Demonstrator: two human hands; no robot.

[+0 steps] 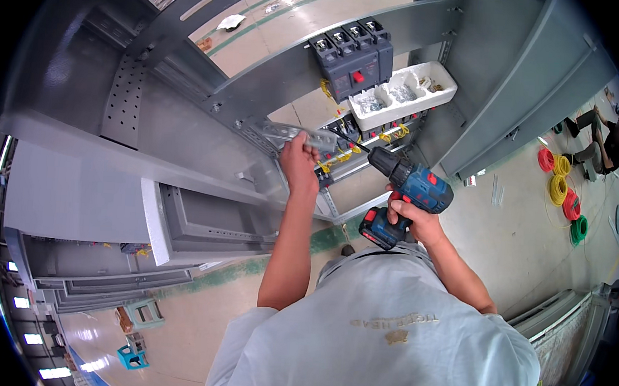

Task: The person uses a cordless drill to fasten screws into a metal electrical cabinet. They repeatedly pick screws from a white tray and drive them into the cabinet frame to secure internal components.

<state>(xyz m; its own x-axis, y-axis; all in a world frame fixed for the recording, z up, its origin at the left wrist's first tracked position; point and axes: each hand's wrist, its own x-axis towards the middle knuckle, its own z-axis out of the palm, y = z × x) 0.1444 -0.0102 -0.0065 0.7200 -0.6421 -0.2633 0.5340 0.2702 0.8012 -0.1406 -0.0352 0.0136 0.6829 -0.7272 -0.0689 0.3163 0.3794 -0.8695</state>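
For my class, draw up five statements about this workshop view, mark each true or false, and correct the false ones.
1. The right hand holds a cordless drill. True.
2. The left hand is empty. False: it holds a pale slotted strip.
3. The circuit breaker has a red toggle. True.
4. The wire coils are all blue. False: they are red, yellow and green.
5. The white tray contains small parts. True.

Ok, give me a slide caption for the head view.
At a grey cabinet, left hand holds a metal strip, right hand grips a blue drill, near a white tray of small parts.
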